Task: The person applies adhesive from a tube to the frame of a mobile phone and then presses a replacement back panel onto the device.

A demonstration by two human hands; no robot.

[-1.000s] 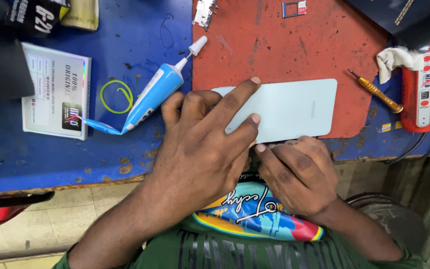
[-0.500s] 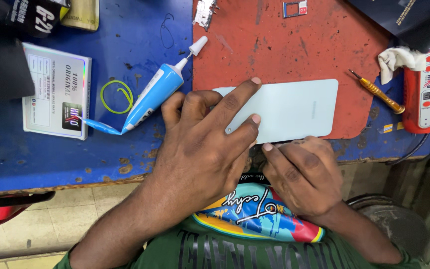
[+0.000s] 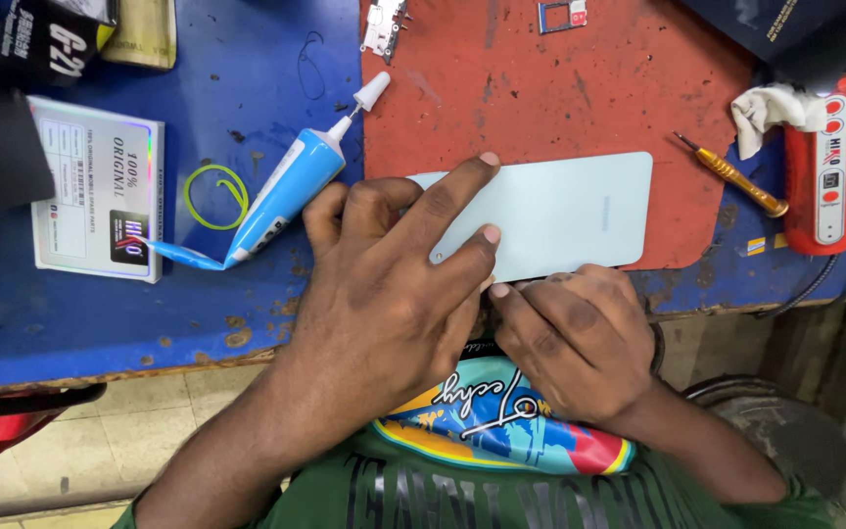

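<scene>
A pale mint phone back (image 3: 565,211) lies flat on a red work mat (image 3: 560,88), its long side toward me. My left hand (image 3: 389,274) covers the phone's left end, fingers spread and pressing down on it. My right hand (image 3: 570,333) is curled at the near long edge of the phone, fingertips against that edge by the table's front. What the right fingers hold, if anything, is hidden.
A blue glue tube (image 3: 276,201) with a white nozzle lies left of the mat on the blue table (image 3: 100,323), next to a green rubber band (image 3: 215,194) and a white box (image 3: 95,201). An orange-handled screwdriver (image 3: 731,176) and a red tool (image 3: 824,162) lie at right.
Both hands stay on the phone; the right hand's fingers have shifted slightly along its near edge. Nothing else has moved.
</scene>
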